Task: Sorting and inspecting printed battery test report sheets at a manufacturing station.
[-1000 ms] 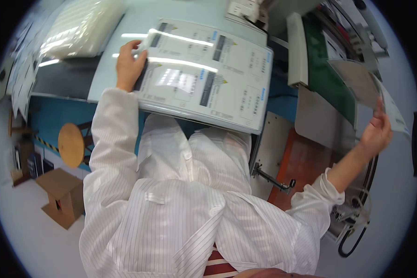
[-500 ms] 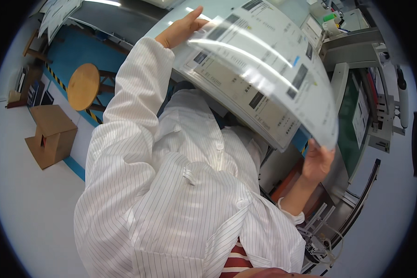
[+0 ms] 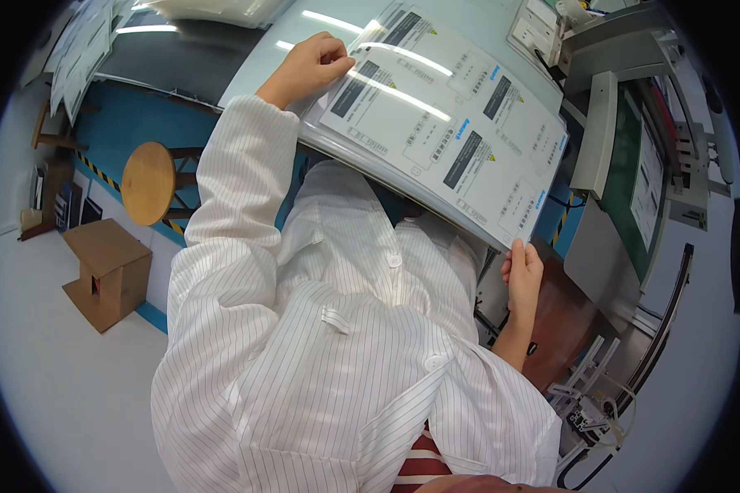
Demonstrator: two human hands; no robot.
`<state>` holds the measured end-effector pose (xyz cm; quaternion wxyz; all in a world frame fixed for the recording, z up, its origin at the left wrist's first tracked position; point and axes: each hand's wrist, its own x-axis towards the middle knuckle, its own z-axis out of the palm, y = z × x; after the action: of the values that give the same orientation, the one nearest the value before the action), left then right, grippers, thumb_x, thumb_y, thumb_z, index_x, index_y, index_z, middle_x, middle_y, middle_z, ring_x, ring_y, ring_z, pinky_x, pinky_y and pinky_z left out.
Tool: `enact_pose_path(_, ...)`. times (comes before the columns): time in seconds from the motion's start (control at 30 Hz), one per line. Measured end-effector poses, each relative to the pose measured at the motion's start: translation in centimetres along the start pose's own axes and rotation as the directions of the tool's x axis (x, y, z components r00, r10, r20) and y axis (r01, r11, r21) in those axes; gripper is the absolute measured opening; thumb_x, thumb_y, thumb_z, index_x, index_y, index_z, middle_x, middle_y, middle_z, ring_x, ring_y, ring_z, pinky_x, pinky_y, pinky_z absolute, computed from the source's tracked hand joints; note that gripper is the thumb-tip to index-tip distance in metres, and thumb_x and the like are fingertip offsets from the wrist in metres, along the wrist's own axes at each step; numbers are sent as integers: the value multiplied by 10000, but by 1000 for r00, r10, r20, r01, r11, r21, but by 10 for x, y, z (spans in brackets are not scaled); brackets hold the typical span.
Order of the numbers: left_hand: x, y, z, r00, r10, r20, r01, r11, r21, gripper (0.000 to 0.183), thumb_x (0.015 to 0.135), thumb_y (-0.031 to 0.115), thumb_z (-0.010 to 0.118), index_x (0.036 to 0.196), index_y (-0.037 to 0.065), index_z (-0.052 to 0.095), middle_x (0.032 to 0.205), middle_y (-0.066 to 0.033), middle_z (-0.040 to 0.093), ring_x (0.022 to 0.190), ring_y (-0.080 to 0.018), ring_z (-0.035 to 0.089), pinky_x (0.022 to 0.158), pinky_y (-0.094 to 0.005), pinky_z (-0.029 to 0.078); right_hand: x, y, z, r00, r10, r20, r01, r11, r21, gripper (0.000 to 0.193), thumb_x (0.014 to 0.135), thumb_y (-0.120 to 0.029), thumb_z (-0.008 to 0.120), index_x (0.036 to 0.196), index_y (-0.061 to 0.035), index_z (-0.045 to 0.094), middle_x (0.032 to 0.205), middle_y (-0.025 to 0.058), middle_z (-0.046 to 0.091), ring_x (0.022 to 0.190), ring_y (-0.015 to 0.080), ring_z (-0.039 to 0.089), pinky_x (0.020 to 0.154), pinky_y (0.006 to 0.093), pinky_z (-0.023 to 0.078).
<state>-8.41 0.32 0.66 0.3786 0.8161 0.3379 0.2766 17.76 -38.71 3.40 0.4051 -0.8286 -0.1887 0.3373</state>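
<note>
A glossy printed sheet (image 3: 436,156) with dark rectangles and small yellow marks lies flat over a stack of sheets (image 3: 386,164) at the near edge of a pale table. My left hand (image 3: 306,70) is closed at the sheet's left edge, thumb and fingers pinched there. At the near right corner, my right hand (image 3: 522,275) pinches the same sheet between thumb and fingertips. Light streaks reflect across its surface, and the layers beneath are mostly covered.
A grey machine with a green bed (image 3: 625,201) and a printed sheet on it stands at the right. To the left are a round wooden stool (image 3: 149,183), an open cardboard box (image 3: 111,267) and a dark tabletop (image 3: 181,62). A metal frame (image 3: 588,403) sits low at the right.
The sheet was raised and bowed between my hands; now it lies flat on the stack. My right hand has moved left with its corner, and my left hand has come down slightly.
</note>
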Motion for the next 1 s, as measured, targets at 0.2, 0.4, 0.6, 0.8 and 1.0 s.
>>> enact_pose_path(0.2, -4, 1, 4, 996, 43, -84, -41, 999, 17, 172, 873, 171, 624, 810, 14, 592, 837, -19, 553, 715, -118, 479, 643, -250, 408, 4, 9, 8, 959, -202, -199, 148, 956, -253, 308, 959, -274, 585, 773, -51, 483, 600, -34, 433, 538, 35, 353, 475, 219, 299)
enact_pose_path(0.4, 2, -3, 8, 985, 149, -93, -143, 987, 70, 165, 850, 119, 619, 776, -17, 563, 834, -34, 552, 694, -128, 477, 616, -250, 394, 1, -3, 15, 936, -185, -299, 94, 951, -293, 305, 927, -253, 636, 797, -36, 465, 619, -18, 448, 583, 51, 381, 518, 238, 342)
enact_pose_path(0.6, 2, 3, 10, 987, 148, -69, -138, 982, 130, 168, 826, 85, 633, 743, -25, 538, 840, -45, 539, 670, -119, 455, 597, -246, 380, 1, 4, 17, 939, -178, -294, 106, 964, -245, 288, 926, -246, 631, 860, -30, 452, 630, -2, 474, 579, 75, 419, 527, 261, 376)
enact_pose_path(0.8, 4, 11, 12, 990, 76, -115, -62, 990, 126, 160, 793, 89, 659, 765, 11, 523, 841, -41, 520, 661, -116, 455, 625, -239, 412, -7, 0, 23, 888, -289, -359, 125, 901, -416, 299, 937, -288, 592, 935, -26, 449, 637, 89, 538, 583, 227, 548, 579, 364, 440)
enact_pose_path(1.0, 5, -9, 10, 997, 47, -65, -46, 999, 23, 117, 869, 88, 653, 841, 38, 551, 797, 26, 491, 716, -67, 427, 661, -190, 378, 11, 14, -20, 797, -315, -516, 79, 900, -428, 280, 933, -252, 596, 1043, -20, 483, 632, 90, 538, 579, 232, 554, 581, 365, 445)
